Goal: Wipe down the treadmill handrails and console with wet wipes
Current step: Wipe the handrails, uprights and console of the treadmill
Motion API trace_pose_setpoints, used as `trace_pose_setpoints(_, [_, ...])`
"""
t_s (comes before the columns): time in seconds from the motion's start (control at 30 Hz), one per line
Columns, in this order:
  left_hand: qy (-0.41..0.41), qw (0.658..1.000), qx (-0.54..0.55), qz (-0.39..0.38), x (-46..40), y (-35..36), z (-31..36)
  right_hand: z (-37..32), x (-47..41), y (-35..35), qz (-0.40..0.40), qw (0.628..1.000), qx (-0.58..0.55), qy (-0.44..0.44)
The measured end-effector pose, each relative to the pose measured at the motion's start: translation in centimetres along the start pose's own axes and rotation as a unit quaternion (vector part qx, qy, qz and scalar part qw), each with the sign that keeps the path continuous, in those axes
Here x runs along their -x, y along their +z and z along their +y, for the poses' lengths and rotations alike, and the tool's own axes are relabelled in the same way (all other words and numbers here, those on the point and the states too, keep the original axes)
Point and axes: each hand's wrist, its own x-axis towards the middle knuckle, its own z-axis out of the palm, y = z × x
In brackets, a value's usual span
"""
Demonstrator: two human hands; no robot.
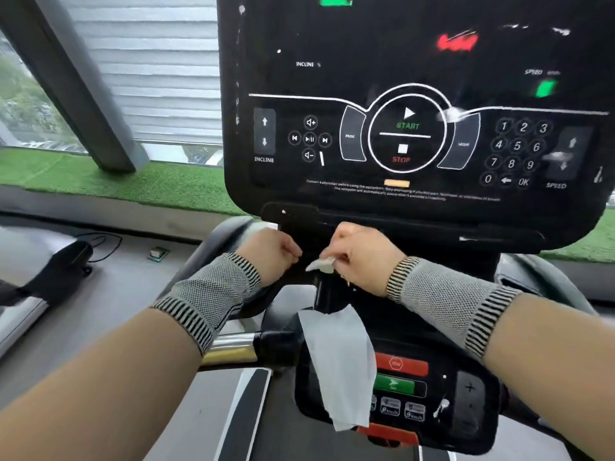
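Observation:
The black treadmill console (416, 134) fills the upper right, with START and STOP in its middle and a number pad at right. Just below its lower edge my right hand (361, 257) pinches a small white piece of wet wipe (321, 263). My left hand (273, 252) is curled close beside it, near the left handrail (213, 247); what it holds is hidden. A larger white wipe (342, 364) lies draped over the lower control panel (432, 397), below both hands. A chrome grip bar (233, 344) runs left of that panel.
A neighbouring treadmill (40, 261) stands at left, with a cable and a small box (159, 252) on the grey floor. Green artificial turf (100, 181) lines the window sill behind a slanted grey pillar (83, 81). The belt (246, 420) runs below.

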Motion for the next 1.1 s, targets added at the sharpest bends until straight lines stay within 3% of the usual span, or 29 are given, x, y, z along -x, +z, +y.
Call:
trace_pose_setpoints(0.1, [0.045,0.991,-0.123,0.003,0.1,0.4,-1.6,0.0,-1.5,2.7,-0.157,0.985,0.060,-0.039])
trace_pose_setpoints(0.33, [0.076,0.985,-0.155,0.017,0.2,0.5,-1.7,0.1,-2.6,4.1,-0.083,0.989,0.111,-0.055])
trace_pose_setpoints(0.4, [0.079,0.985,-0.153,0.014,0.2,0.5,-1.7,0.1,-2.2,3.4,-0.133,0.986,0.086,-0.055])
trace_pose_setpoints(0.53, [0.063,0.990,-0.125,-0.003,0.1,0.6,-1.0,-0.4,-0.9,2.2,-0.223,0.971,-0.077,-0.036])
trace_pose_setpoints(0.7, [0.069,0.986,-0.148,-0.027,-0.3,1.0,0.7,0.9,-1.3,2.7,-0.128,0.991,-0.024,-0.016])
trace_pose_setpoints(0.87, [0.081,0.979,-0.183,-0.030,-0.8,1.6,0.7,1.2,-0.1,3.1,-0.179,0.979,0.045,-0.084])
trace_pose_setpoints(1.0, [0.107,0.973,-0.205,-0.020,-1.4,2.8,0.9,2.5,-0.8,3.4,-0.127,0.978,0.165,-0.009])
trace_pose_setpoints(1.1, [0.106,0.970,-0.216,-0.023,-2.0,3.2,1.1,3.7,0.9,2.6,-0.133,0.966,0.220,0.015])
